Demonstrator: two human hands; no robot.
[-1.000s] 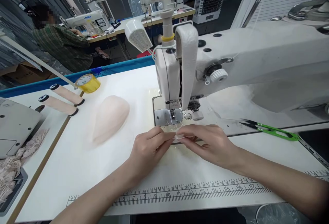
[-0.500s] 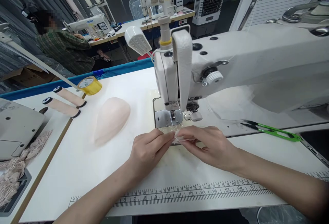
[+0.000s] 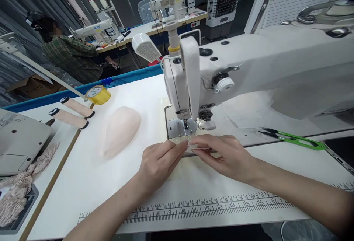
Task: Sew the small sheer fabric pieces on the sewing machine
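Just in front of the sewing machine's [image 3: 181, 82] needle plate [image 3: 174, 128], both hands meet at the fingertips. Between them is a small, thin, whitish see-through piece of fabric [image 3: 195, 146], mostly covered by the fingers. My left hand [image 3: 160, 161] is closed, its thumb and forefinger pinching the fabric's left end. From the other side my right hand [image 3: 228, 156] pinches the same piece, with its lower fingers curled. The presser foot [image 3: 186, 124] stands just beyond the fingertips, and the fabric appears apart from it.
A pale pink moulded cup [image 3: 121, 131] lies on the left. Green-handled scissors [image 3: 301, 142] rest at right, beside a dark phone-like device [image 3: 341, 152]. Thread cones [image 3: 69, 118] and yellow tape [image 3: 98, 94] stand back left. A printed ruler [image 3: 193, 208] edges the table. A co-worker [image 3: 72, 55] sits beyond.
The view has shifted slightly. Both hands keep their pinch at nearly the same spot, and less of the fabric shows between the fingers.
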